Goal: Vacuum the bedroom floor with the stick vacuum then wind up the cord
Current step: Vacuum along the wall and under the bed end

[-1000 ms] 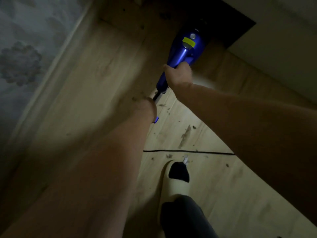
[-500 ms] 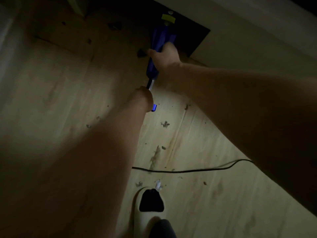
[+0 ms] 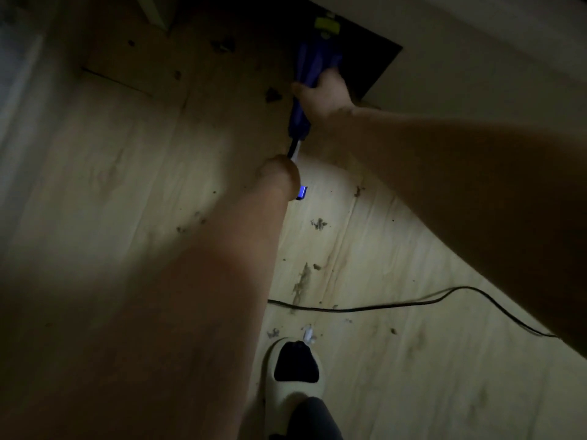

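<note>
Both hands are clamped on the blue plastic stick vacuum (image 3: 313, 74) reaching into the dark gap under pale furniture, the right hand (image 3: 324, 95) round its body and the left hand (image 3: 279, 173) lower on the handle, its thin black cord (image 3: 381, 306) trailing across the light wooden floor (image 3: 413, 376).

We see the blue plastic stick vacuum (image 3: 313, 68) angled into a dark gap, its thin black cord (image 3: 381, 307) trailing across the pale wooden floor (image 3: 413, 249).
</note>
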Tool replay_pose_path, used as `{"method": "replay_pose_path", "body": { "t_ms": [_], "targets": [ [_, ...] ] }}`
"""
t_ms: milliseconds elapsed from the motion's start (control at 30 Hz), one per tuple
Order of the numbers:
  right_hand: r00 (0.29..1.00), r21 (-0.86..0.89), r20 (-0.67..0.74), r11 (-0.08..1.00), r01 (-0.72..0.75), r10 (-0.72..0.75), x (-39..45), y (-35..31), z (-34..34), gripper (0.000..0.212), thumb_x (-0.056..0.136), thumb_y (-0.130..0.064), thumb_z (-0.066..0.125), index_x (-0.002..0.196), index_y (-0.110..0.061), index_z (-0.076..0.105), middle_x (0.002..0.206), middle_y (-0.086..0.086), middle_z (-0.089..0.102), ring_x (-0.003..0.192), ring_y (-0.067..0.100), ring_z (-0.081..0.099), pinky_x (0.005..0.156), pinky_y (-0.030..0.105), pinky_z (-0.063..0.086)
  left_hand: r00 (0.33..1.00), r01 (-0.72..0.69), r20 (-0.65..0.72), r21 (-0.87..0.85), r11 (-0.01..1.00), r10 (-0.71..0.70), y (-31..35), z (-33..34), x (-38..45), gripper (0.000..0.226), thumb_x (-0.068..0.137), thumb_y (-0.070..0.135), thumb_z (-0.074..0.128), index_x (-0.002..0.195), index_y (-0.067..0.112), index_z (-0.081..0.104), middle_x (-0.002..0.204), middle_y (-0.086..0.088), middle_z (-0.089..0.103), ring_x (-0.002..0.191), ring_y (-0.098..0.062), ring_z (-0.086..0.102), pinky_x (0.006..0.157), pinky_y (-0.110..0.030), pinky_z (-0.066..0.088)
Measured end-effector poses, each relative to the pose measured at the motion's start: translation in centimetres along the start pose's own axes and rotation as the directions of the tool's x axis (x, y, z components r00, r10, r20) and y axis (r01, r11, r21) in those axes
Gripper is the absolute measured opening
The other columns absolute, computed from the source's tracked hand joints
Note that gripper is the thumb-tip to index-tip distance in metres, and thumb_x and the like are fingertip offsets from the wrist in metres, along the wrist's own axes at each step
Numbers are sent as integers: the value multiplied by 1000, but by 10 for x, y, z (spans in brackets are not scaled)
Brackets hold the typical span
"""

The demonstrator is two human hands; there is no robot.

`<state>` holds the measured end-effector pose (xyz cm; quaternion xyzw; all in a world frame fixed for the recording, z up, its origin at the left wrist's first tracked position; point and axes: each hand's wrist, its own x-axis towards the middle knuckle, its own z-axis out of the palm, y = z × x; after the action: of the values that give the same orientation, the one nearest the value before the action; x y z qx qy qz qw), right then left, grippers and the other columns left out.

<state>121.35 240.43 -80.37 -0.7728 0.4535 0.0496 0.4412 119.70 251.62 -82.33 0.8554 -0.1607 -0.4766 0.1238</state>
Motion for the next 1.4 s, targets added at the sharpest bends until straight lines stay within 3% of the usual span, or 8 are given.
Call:
{"method": "replay_pose_path", "body": {
  "t_ms": [100, 267, 500, 600, 733, 967, 1133, 1400],
  "targets": [
    [1000, 26, 22, 1000, -13, 12, -35, 3, 17, 45, 97, -28, 54, 131, -3, 37, 116, 11, 54, 101, 23, 58, 89, 32, 52, 1000, -14, 20, 204, 979, 11, -27, 5, -15, 32, 98, 4, 39, 128, -6, 46, 123, -17, 53, 112, -26, 55, 88, -30, 44],
    [998, 57, 34, 997, -55, 53, -95, -12, 48, 47, 98, -30, 52, 131, -1, 35, 114, 14, 53, 101, 26, 57, 90, 36, 51, 996, -19, 94, 319, 947, -12, -78, -4, -61, 31, 93, 7, 48, 121, -6, 52, 67, -6, 38, 81, -21, 48, 66, -28, 36],
    [985, 105, 24, 980, -170, 168, -177, -50, 74, 43, 93, -27, 58, 125, 0, 45, 117, 19, 57, 103, 33, 59, 90, 47, 52, 984, 32, 161, 251, 967, -74, -132, -34, -157, 36, 91, 12, 46, 122, -2, 54, 103, -17, 60, 94, -26, 60, 72, -33, 48],
    [972, 146, 67, 962, -231, 223, -218, -69, 77, 26, 90, -22, 58, 106, -4, 46, 95, 14, 56, 98, 35, 61, 87, 49, 53, 983, 67, 148, 249, 966, -107, -152, -47, -204, 16, 87, 19, 48, 95, 8, 57, 74, -7, 53, 79, -23, 56, 67, -30, 43],
    [957, 171, 101, 943, -285, 270, -272, -103, 68, 20, 89, -18, 58, 84, -5, 43, 76, 7, 46, 87, 33, 56, 88, 51, 53, 988, 87, 101, 270, 959, -118, -170, -70, -270, 10, 85, 23, 52, 88, 14, 54, 71, -5, 51, 86, -23, 63, 64, -27, 40],
    [903, 238, 201, 875, -422, 381, -341, -162, 39, 46, 93, -18, 52, 132, 2, 41, 113, 16, 50, 111, 36, 53, 94, 44, 50, 993, 90, 35, 383, 919, -112, -161, -124, -373, 23, 92, 33, 48, 83, 13, 48, 71, -2, 50, 77, -21, 57, 64, -27, 42],
    [873, 317, 274, 819, -479, 404, -362, -197, 26, 14, 93, -17, 55, 93, -5, 48, 115, 19, 59, 102, 33, 59, 93, 44, 51, 991, 131, -50, 389, 912, -122, -152, -163, -419, 23, 88, 31, 51, 72, 15, 46, 83, -4, 55, 90, -24, 62, 69, -26, 41],
    [856, 266, 361, 839, -475, 370, -334, -231, 18, 38, 95, -20, 54, 126, 0, 44, 112, 17, 55, 103, 33, 56, 87, 42, 50, 971, 224, -154, 340, 913, -181, -145, -187, -407, 29, 87, 36, 50, 66, 19, 40, 68, 0, 45, 73, -21, 52, 57, -25, 34]
  ]
}}
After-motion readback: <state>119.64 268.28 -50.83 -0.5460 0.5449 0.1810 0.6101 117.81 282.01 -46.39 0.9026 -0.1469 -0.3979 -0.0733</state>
